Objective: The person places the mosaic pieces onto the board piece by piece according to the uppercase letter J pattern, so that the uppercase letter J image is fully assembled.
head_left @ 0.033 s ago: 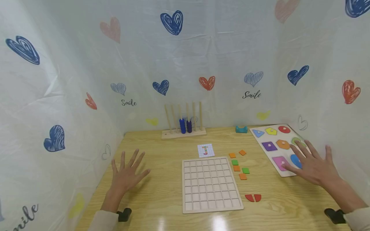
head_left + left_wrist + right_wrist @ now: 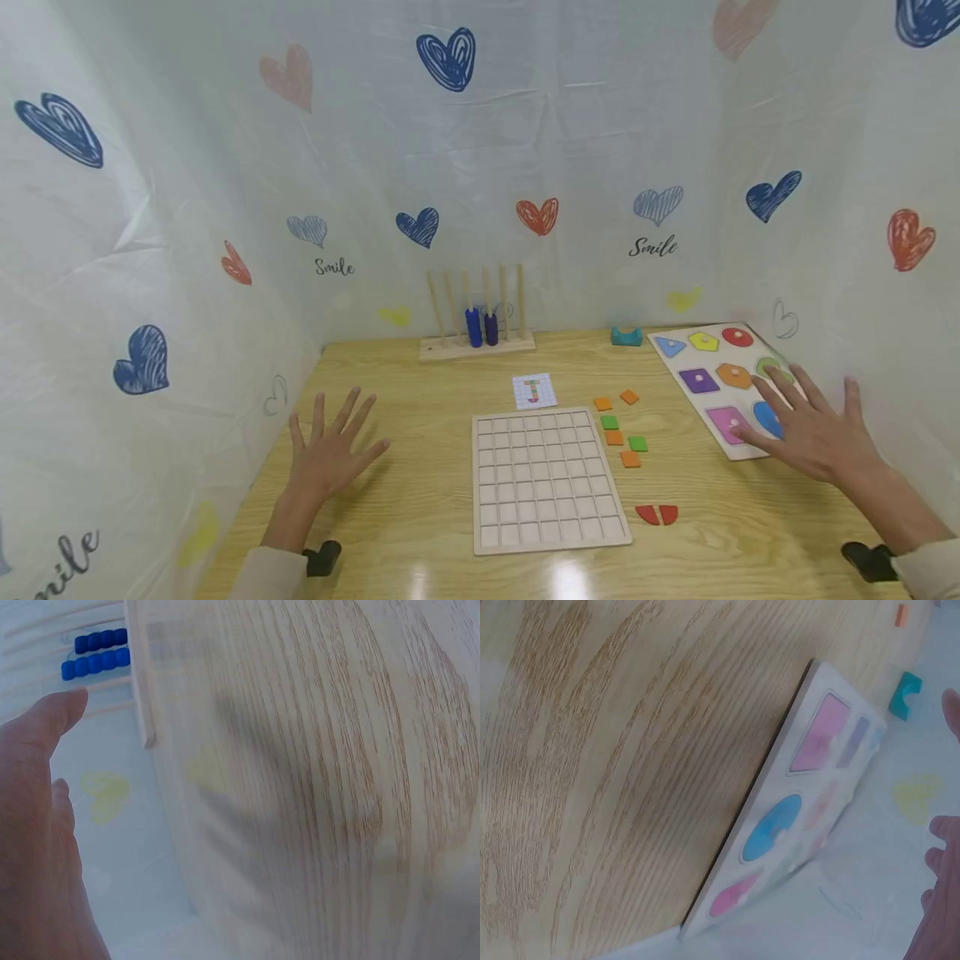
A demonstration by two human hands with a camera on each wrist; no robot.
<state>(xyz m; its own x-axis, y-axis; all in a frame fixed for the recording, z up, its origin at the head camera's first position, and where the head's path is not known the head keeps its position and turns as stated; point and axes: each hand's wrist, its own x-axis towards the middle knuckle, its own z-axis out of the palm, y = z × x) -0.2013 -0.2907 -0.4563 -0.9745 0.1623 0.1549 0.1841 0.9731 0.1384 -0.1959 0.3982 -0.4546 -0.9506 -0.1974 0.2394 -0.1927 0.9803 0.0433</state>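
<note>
My left hand (image 2: 327,462) is spread over the left part of the table, fingers apart and holding nothing. With fingers likewise splayed, my right hand (image 2: 817,429) overlaps the lower right of a knobbed shape puzzle (image 2: 716,414) in the head view. Between the hands lies a wooden grid board (image 2: 551,479) with bare squares. Behind it is a small pattern card (image 2: 535,391) showing a J-like figure. Orange tiles (image 2: 631,459) and green tiles (image 2: 637,443) lie loose at the board's right, and two red quarter-round pieces (image 2: 668,514) sit nearer the front.
At the back, a wooden peg rack (image 2: 477,346) carries blue beads (image 2: 473,327) and darker beads (image 2: 491,329) on two of its upright rods. A teal curved block (image 2: 626,336) stands near the back edge. A heart-printed curtain (image 2: 480,150) encloses the table (image 2: 405,517).
</note>
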